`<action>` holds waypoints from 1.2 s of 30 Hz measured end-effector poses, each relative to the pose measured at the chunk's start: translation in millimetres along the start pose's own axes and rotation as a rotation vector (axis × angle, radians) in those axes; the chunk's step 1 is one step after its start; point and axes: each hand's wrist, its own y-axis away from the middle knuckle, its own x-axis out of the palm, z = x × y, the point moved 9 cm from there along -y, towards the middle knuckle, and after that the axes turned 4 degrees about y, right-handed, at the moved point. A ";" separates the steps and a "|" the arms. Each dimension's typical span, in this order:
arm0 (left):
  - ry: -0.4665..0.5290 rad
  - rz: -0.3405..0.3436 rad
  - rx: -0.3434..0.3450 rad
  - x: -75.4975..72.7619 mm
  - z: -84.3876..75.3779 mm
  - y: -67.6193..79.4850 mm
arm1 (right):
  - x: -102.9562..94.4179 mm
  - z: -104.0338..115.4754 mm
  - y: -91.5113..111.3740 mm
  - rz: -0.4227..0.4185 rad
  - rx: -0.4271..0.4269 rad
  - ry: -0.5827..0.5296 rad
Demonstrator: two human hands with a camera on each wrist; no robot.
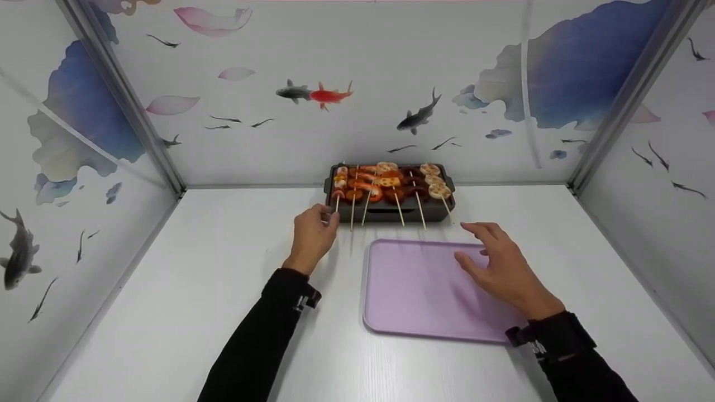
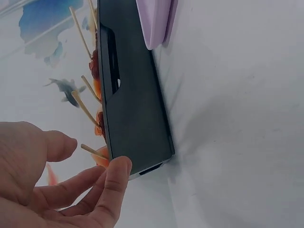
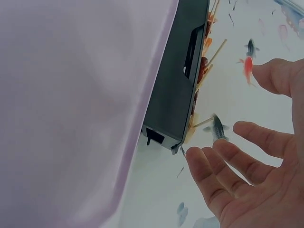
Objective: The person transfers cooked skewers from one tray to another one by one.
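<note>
- Standing at upper centre of the head view, the black grill (image 1: 380,216) sits close to the back wall (image 1: 251,151), presumably to leave the front of the table (image 1: 195,312) for work.
- The skewers (image 1: 391,181) lie side by side across the grill's top, food on the grill and bare sticks (image 1: 422,216) jutting past its front edge toward the bottom of the frame. That overhang probably serves to offer a clean end to grip.
- The left hand (image 1: 314,231), at centre of the head view, is at the grill's front left corner, beside the leftmost stick. In the left wrist view, thumb and fingers stand moderately apart with a stick end (image 2: 94,152) showing in the gap. No pinch is visible; a fingertip appears at or very near the grill's edge, contact not certain.
- The right hand (image 1: 497,268), right of centre, is spread wide and holds nothing. It hangs above the tray's right part, near the grill's front right corner; its shadow on the tray suggests clearance.
- The purple tray (image 1: 413,285) lies flat below the grill, right of centre, a narrow strip of table between them. Its nearness looks deliberate, keeping any carry short.
- Pale round slices (image 1: 439,191) fill the rightmost skewer, which slants slightly; the others look fairly evenly spaced, likely for separate handling.
</note>
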 end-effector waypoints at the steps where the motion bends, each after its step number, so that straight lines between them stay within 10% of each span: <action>1: -0.002 -0.004 -0.002 -0.1 -0.5 -0.3 | -0.5 -0.3 0.3 -0.001 0.001 0.002; 36: 0.143 0.066 -0.267 10.1 18.0 -8.4 | -17.6 -26.0 17.4 -0.040 0.015 0.051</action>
